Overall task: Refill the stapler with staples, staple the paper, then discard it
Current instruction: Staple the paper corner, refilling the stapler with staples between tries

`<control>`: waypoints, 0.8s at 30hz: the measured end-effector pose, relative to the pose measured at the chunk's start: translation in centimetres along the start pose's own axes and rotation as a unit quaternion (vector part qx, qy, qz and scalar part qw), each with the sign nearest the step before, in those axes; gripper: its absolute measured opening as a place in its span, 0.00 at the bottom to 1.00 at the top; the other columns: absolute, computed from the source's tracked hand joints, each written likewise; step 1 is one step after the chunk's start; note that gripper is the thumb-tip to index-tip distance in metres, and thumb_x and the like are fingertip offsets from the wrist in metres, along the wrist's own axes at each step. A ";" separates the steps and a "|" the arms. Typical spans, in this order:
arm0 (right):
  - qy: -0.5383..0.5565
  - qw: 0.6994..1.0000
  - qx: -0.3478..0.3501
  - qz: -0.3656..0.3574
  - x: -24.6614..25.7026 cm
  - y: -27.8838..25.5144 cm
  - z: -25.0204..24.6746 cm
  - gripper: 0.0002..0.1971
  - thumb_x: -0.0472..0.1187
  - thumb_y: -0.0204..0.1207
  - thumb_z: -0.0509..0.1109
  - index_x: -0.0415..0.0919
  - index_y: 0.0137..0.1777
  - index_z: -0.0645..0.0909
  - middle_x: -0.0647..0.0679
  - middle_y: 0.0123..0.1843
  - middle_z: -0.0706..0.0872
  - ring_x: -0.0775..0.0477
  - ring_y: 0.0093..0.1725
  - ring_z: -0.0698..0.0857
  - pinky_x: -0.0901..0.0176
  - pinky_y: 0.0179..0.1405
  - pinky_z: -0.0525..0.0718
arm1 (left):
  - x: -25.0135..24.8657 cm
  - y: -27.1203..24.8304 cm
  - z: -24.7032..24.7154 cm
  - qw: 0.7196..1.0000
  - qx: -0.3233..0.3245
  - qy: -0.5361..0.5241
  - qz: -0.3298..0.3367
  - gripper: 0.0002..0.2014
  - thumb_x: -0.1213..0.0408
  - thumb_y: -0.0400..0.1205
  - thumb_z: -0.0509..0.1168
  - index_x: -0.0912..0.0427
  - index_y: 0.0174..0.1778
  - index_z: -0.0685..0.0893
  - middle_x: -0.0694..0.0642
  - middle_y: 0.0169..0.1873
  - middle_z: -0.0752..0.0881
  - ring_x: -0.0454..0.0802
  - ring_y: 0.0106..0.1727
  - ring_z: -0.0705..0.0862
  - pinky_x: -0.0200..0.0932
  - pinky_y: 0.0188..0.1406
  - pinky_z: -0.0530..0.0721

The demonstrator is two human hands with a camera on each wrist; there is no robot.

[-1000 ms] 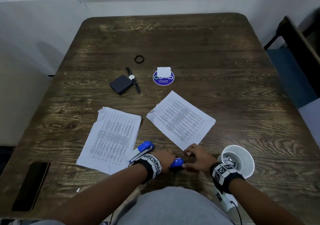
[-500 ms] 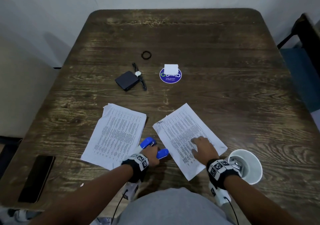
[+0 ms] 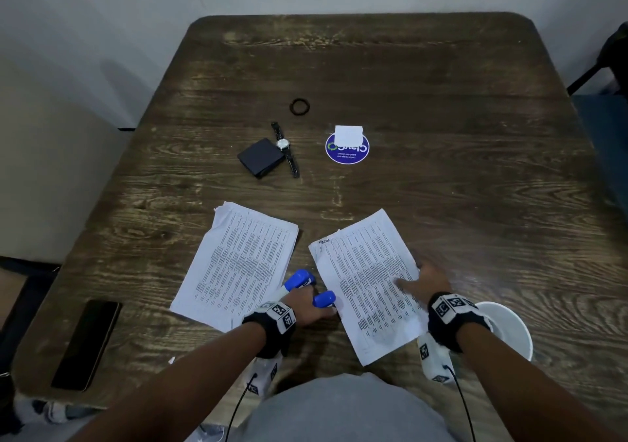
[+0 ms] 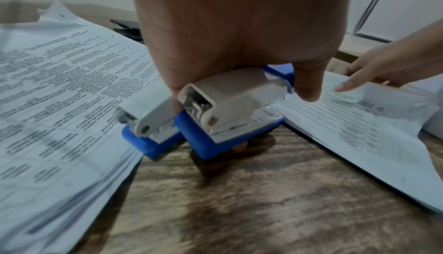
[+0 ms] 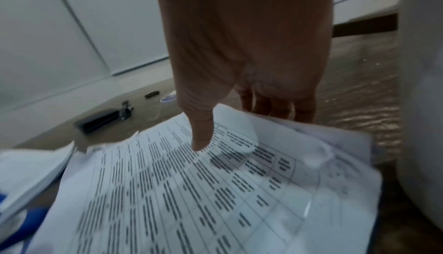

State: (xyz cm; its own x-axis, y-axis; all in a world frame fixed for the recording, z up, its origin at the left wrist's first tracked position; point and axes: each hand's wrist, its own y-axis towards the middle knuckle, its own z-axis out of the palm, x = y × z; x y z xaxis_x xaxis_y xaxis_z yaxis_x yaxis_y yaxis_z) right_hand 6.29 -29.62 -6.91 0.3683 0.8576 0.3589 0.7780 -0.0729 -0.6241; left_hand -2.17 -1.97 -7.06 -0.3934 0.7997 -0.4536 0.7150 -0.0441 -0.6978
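My left hand [image 3: 306,309] grips a blue and white stapler [image 3: 324,299] low over the table, between the two sets of paper. Its hinge end faces the left wrist camera [image 4: 227,106]. A second blue stapler [image 3: 298,278] lies beside it on the edge of the left paper stack [image 3: 238,265]. My right hand [image 3: 428,282] holds the right printed paper [image 3: 367,288] at its right edge. In the right wrist view the thumb [image 5: 201,135] lies on top and the fingers reach under the slightly lifted edge of the paper [image 5: 191,201].
A white cup [image 3: 509,326] stands just right of my right wrist. A black phone [image 3: 86,343] lies near the front left edge. Farther back lie a black wallet [image 3: 260,157], a watch [image 3: 285,147], a black ring [image 3: 299,106] and a round blue sticker [image 3: 347,151].
My right hand left the stapler and took hold of the right paper, which slid nearer and turned. My left hand carried the stapler a little left, next to the second stapler.
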 end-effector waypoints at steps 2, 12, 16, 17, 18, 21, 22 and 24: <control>0.014 1.000 -0.008 0.017 -0.5 0.7 -0.1 0.32 0.59 0.60 0.79 0.37 0.58 0.80 0.38 0.53 0.88 0.38 0.52 0.88 0.47 0.52 0.88 | 0.0 -0.2 -0.1 1.000 0.002 -0.009 0.001 0.23 0.43 0.74 0.70 0.60 0.47 0.75 0.56 0.39 0.77 0.49 0.39 0.78 0.44 0.44 0.78; 0.097 0.990 0.073 -0.070 2.0 -1.7 -1.9 0.11 0.36 0.77 0.68 0.33 0.57 0.85 0.37 0.55 0.89 0.39 0.52 0.87 0.49 0.56 0.84 | -0.1 -0.5 -1.1 0.998 0.046 0.037 -0.014 0.23 0.44 0.75 0.71 0.59 0.52 0.77 0.55 0.44 0.78 0.49 0.45 0.78 0.43 0.47 0.76; 0.166 0.970 0.060 -0.166 2.4 -3.3 -4.5 0.13 0.33 0.80 0.65 0.34 0.63 0.81 0.39 0.57 0.88 0.40 0.53 0.88 0.50 0.56 0.84 | 0.0 -1.2 -2.5 0.997 0.070 0.034 -0.006 0.22 0.57 0.66 0.75 0.62 0.54 0.80 0.54 0.45 0.78 0.54 0.50 0.80 0.43 0.46 0.78; 0.174 0.966 0.054 -0.184 2.5 -3.7 -5.3 0.13 0.33 0.80 0.65 0.34 0.64 0.81 0.39 0.58 0.88 0.41 0.53 0.88 0.49 0.55 0.85 | 0.0 -1.4 -2.8 0.997 0.077 0.016 0.008 0.19 0.60 0.63 0.72 0.61 0.48 0.81 0.53 0.43 0.78 0.55 0.50 0.81 0.43 0.45 0.78; 0.188 0.961 0.049 -0.199 2.5 -3.8 -6.0 0.13 0.34 0.80 0.66 0.35 0.63 0.81 0.39 0.58 0.88 0.42 0.52 0.89 0.53 0.52 0.87 | -0.1 -1.7 -3.3 0.996 0.089 -0.008 0.013 0.15 0.63 0.61 0.70 0.60 0.43 0.81 0.53 0.41 0.78 0.56 0.50 0.81 0.44 0.44 0.79; 0.232 0.948 0.039 -0.215 2.7 -4.8 -7.7 0.10 0.35 0.80 0.66 0.39 0.60 0.81 0.40 0.54 0.89 0.48 0.47 0.89 0.65 0.40 0.89 | -0.5 -2.3 -4.8 0.988 0.098 -0.112 0.049 0.10 0.56 0.65 0.74 0.51 0.38 0.84 0.52 0.37 0.84 0.55 0.45 0.83 0.46 0.49 0.78; 0.245 0.943 0.037 -0.222 2.7 -5.1 -8.1 0.09 0.35 0.80 0.66 0.41 0.58 0.82 0.41 0.53 0.89 0.48 0.47 0.89 0.66 0.38 0.89 | -0.7 -2.4 -5.3 0.984 0.093 -0.138 0.057 0.11 0.47 0.67 0.74 0.48 0.37 0.86 0.52 0.37 0.87 0.56 0.44 0.84 0.47 0.51 0.78; 0.252 0.938 0.038 -0.234 2.9 -5.6 -8.5 0.08 0.36 0.80 0.66 0.44 0.57 0.82 0.43 0.53 0.90 0.50 0.47 0.90 0.66 0.37 0.88 | -1.5 -2.7 -6.2 0.974 0.073 -0.206 0.055 0.26 0.29 0.71 0.65 0.48 0.45 0.90 0.60 0.47 0.91 0.64 0.51 0.87 0.51 0.58 0.79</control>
State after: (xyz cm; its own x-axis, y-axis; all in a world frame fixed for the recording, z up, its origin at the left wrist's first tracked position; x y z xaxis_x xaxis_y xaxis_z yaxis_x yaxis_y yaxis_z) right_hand 7.32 -31.02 3.57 0.2046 0.4359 0.8764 0.8827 0.3049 -0.3577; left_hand 0.06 0.64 -1.01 -0.5396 0.4783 -0.6929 0.6879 -0.2241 -0.6903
